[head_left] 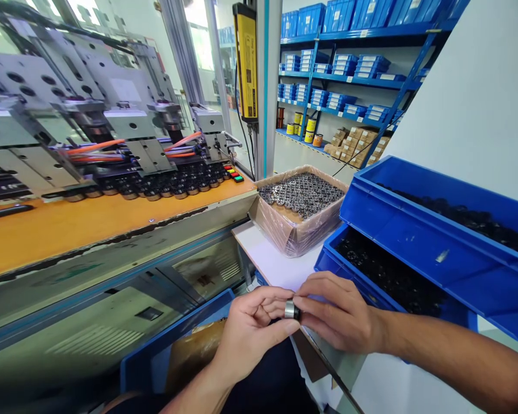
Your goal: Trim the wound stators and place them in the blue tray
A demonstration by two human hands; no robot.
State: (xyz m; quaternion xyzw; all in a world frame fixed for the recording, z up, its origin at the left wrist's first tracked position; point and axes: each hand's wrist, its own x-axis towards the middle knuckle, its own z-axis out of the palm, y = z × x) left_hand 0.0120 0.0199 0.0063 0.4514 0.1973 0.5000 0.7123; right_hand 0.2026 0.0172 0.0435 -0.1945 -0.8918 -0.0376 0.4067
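Low in the middle of the view, both my hands meet on a small metal ring part (290, 310). My left hand (250, 330) pinches it between thumb and fingers. My right hand (336, 313) closes on it from the right, fingers curled around a dark piece at the ring's end. Just behind my hands stands a blue bin (328, 253) filled with small black parts, with a second blue bin (418, 224) stacked above it.
A plastic-lined cardboard box (285, 233) of shiny metal parts sits on a white table (267, 259). To the left an orange bench (90, 221) carries a machine (90, 115) with a row of dark parts. A blue crate (172, 339) lies below. Blue shelving (349, 75) stands behind.
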